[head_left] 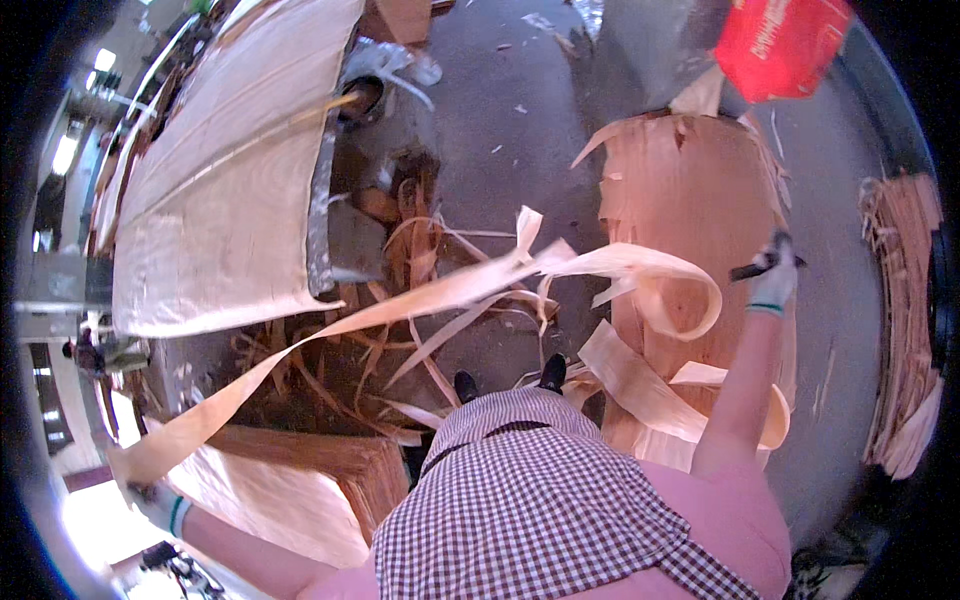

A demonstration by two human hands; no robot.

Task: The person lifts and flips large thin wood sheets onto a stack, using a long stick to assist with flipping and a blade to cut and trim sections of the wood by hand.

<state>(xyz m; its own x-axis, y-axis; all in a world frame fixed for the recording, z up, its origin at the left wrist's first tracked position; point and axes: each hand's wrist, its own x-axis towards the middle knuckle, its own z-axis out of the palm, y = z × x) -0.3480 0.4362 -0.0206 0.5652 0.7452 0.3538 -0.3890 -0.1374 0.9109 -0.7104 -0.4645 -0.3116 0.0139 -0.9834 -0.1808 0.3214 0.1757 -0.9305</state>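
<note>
My left hand point(158, 506), in a white glove with a green cuff, reaches out to the lower left. Its fingers are closed on one end of a long, pale wood veneer strip point(240, 392). The strip rises to the right across the middle and curls into a loop over a stack of veneer sheets point(690, 210). Stretched out to the right, my right hand point(772, 281) wears a similar glove. It is closed round a short dark tool point(752, 270) whose kind I cannot make out, above the stack's right side.
A wide pale veneer stack point(230, 180) stands on the left, another point(375, 485) at lower left. Torn veneer strips point(410, 250) litter the floor between. A red bag point(780, 45) is at the far right, a bundle of strips point(900, 320) at the right edge. Another person point(90, 355) is far left.
</note>
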